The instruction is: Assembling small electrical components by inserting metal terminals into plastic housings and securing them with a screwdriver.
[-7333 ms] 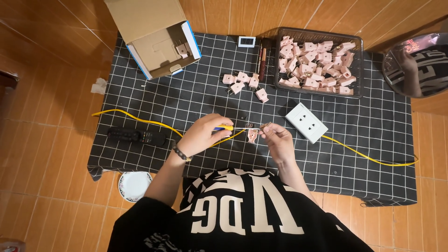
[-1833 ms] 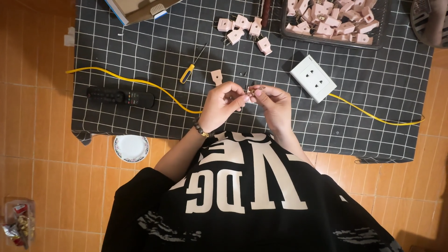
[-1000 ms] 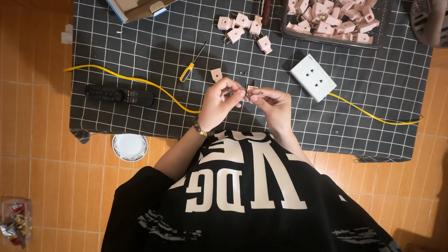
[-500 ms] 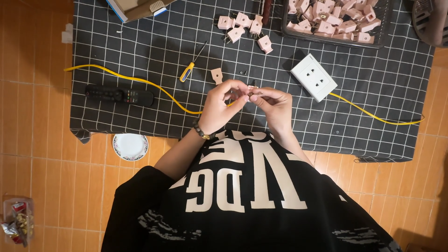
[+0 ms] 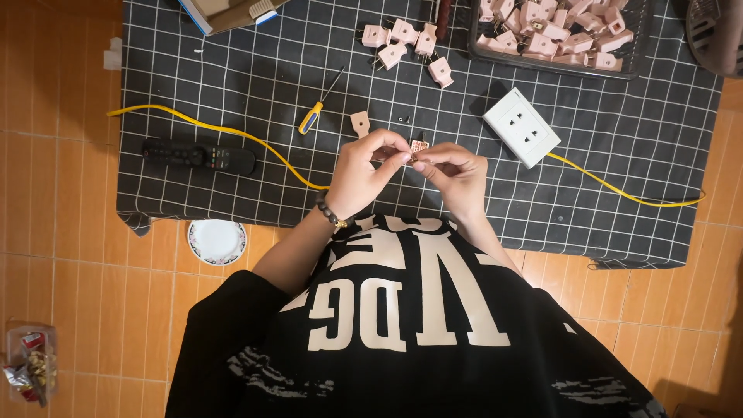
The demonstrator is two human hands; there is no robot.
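Observation:
My left hand (image 5: pixel 364 174) and my right hand (image 5: pixel 457 174) meet over the black checked mat (image 5: pixel 232 62), fingertips pinched together on a small pink plug part (image 5: pixel 419 146) with metal bits showing. A loose pink plug half (image 5: pixel 359 124) lies just beyond my left hand. A yellow-handled screwdriver (image 5: pixel 319 112) rests on the mat to the left of it. Tiny dark screws (image 5: pixel 402 119) lie near the plug half.
A white socket (image 5: pixel 521 126) on a yellow cable (image 5: pixel 619 190) sits right of my hands. Several pink plugs (image 5: pixel 406 42) lie loose, more fill a black tray (image 5: pixel 553 35). A black remote (image 5: pixel 197 155), cardboard box (image 5: pixel 224 9) and small white dish (image 5: pixel 217 240) are left.
Since the oldest frame the screwdriver left my left hand and now lies on the mat; a plug half lies there too. Over the last second my fingers only shifted slightly on the small part.

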